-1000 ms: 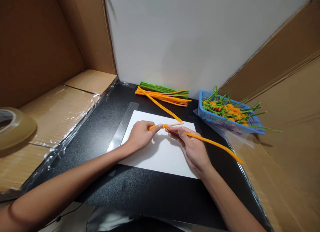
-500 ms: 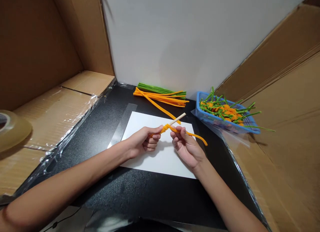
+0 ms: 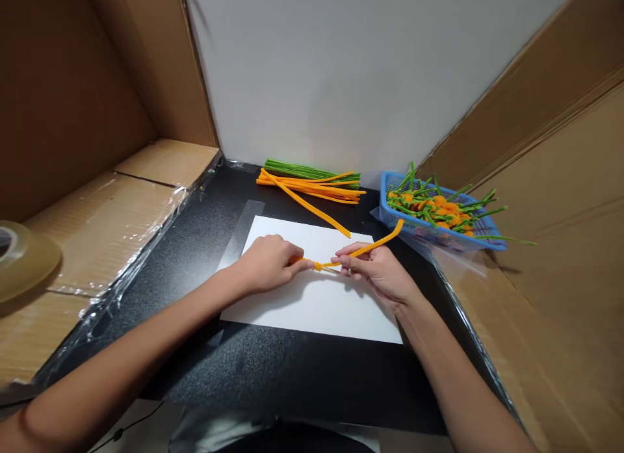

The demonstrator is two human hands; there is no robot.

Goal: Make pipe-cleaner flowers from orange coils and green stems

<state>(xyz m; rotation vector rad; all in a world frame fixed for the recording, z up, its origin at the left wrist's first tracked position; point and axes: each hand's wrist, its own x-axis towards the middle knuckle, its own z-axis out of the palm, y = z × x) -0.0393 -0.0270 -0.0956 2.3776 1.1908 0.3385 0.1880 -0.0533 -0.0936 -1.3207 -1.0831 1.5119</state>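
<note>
Both my hands are over a white paper sheet (image 3: 312,316). My left hand (image 3: 267,264) pinches the coiled end of an orange pipe cleaner (image 3: 363,251) wound around a thin wooden stick (image 3: 331,268). Most of the stick is hidden by my fingers. My right hand (image 3: 376,271) holds the pipe cleaner's long free length between thumb and fingers, and that length rises to the right. Beyond the sheet lie a bundle of orange pipe cleaners (image 3: 312,188) and a bundle of green ones (image 3: 312,171).
A blue plastic basket (image 3: 404,220) of green-stemmed orange pipe-cleaner flowers stands at the right edge of the black table (image 3: 292,375). A tape roll (image 3: 24,261) sits on plastic-covered cardboard at the left. Cardboard panels and a white board surround the table.
The pipe cleaner's free end has swung from lower right to upper right. The stick has tipped from pointing up-right to nearly level, and my hands have moved closer together.
</note>
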